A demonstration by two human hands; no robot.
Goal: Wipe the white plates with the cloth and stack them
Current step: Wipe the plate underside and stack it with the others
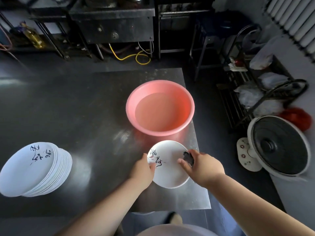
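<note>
White plate is sitting at the tabletop's near right corner, just beside the pink basin of water. Left hand is gripping its left rim, thumb on top; right hand is clutching the dark cloth against the plate's right side. Risk: the plate is overhanging the edge slightly, so hard wiping could be pushing it off. Count: one plate in hand, one leaning stack far left, exact number unclear, one basin, one cloth.
</note>
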